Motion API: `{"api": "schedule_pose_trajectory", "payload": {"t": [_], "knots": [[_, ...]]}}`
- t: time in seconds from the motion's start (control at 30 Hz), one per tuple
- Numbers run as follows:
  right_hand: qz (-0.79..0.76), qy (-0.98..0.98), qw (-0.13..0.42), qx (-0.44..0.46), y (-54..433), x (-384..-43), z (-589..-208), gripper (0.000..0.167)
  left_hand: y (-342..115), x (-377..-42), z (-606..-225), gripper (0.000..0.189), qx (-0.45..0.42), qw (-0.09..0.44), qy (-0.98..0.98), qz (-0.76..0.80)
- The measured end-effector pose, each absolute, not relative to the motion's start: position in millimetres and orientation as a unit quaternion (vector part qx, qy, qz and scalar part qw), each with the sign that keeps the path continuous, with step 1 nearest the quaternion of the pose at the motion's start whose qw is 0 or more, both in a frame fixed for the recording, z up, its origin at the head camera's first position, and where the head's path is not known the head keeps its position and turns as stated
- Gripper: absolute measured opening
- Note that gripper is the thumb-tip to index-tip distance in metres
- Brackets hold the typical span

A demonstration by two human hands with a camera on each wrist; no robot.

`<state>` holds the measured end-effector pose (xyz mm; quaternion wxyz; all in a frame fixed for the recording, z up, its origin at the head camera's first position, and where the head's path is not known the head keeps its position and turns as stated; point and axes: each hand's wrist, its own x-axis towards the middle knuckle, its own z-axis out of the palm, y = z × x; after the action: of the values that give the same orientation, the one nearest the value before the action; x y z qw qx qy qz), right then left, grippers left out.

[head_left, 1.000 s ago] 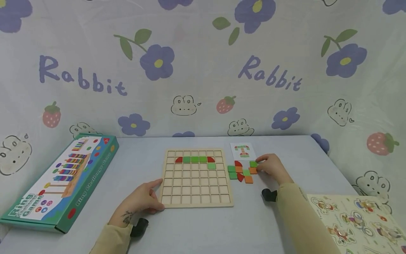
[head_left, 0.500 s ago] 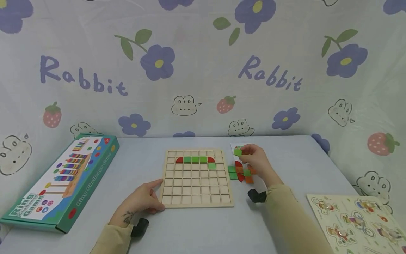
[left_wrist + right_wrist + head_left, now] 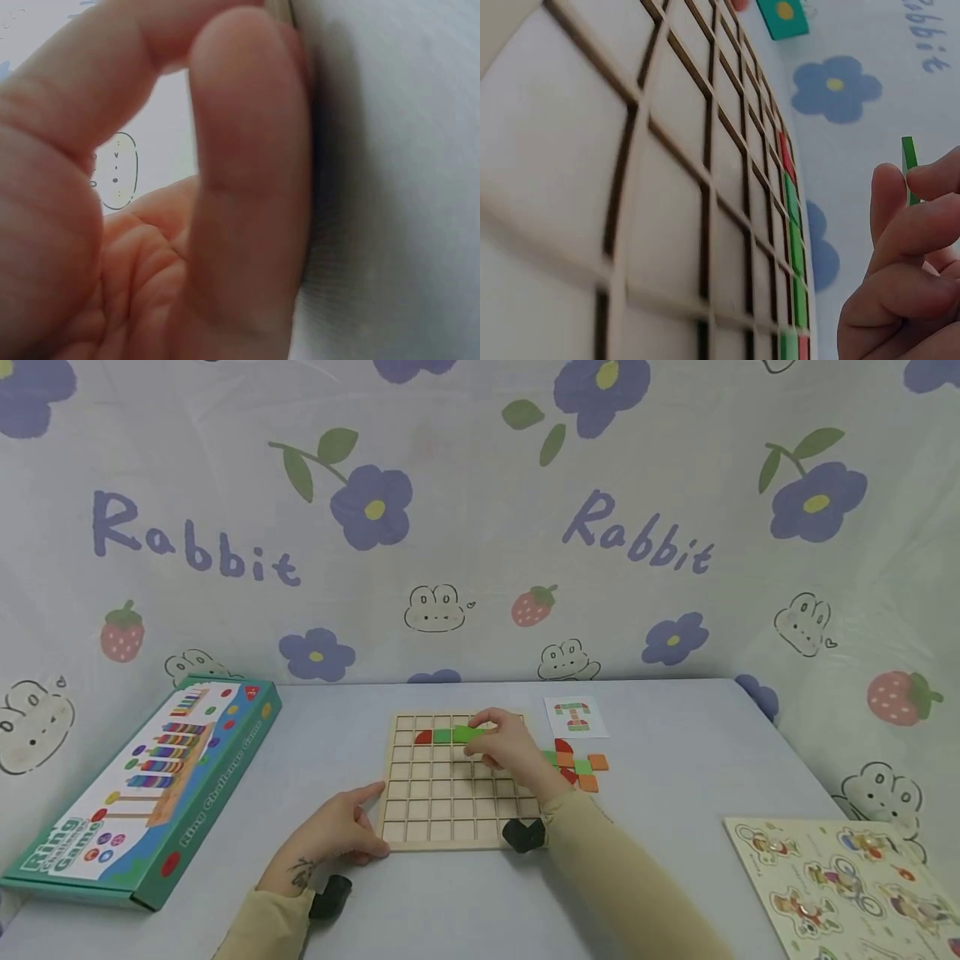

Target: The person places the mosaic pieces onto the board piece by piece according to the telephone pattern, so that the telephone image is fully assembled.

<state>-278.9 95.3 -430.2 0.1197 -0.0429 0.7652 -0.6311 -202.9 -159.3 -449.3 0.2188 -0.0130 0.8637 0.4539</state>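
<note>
My right hand (image 3: 506,747) pinches a green square tile (image 3: 467,732) between thumb and forefinger, over the upper part of the wooden grid board (image 3: 453,846). The right wrist view shows the tile (image 3: 909,154) edge-on and raised off the board. On the board, a row starts with a red quarter-circle tile (image 3: 423,737) and a green square tile (image 3: 442,736); in the head view my right hand hides the row's right end. My left hand (image 3: 330,831) rests on the table at the board's left side, its forefinger on that edge and its thumb at the near corner.
A picture card (image 3: 597,727) lies right of the board. Below it are loose tiles, among them an orange square (image 3: 597,762) and a red quarter-circle (image 3: 564,746). A green game box (image 3: 142,893) stands at left, and a picture puzzle board (image 3: 750,868) lies at front right.
My right hand has picked up the green square tile from the loose ones and carried it left, over the board. My left hand has stayed at the board's edge.
</note>
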Motion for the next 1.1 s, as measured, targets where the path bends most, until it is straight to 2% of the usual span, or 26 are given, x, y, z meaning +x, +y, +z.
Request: {"api": "schedule_pose_trajectory", "payload": {"t": [0.23, 0.5, 0.7, 1.1], "knots": [[-0.584, 0.799, 0.139, -0.043, 59.7, -282.4, -438.1, 0.030, -160.3, -204.2, -450.7, 0.095, -0.012, 0.223, 0.862, 0.455], [-0.518, 0.846, 0.121, -0.035, 39.4, -288.0, -443.1, 0.029, -161.8, -205.8, -452.8, 0.095, -0.010, 0.227, 0.861, 0.456], [-0.463, 0.879, 0.114, -0.016, 31.0, -290.7, -442.2, 0.025, -161.9, -205.5, -452.8, 0.095, -0.014, 0.226, 0.860, 0.458], [-0.412, 0.906, 0.099, -0.005, 24.9, -292.2, -443.5, 0.034, -162.2, -205.3, -453.6, 0.095, -0.011, 0.225, 0.859, 0.459]]}}
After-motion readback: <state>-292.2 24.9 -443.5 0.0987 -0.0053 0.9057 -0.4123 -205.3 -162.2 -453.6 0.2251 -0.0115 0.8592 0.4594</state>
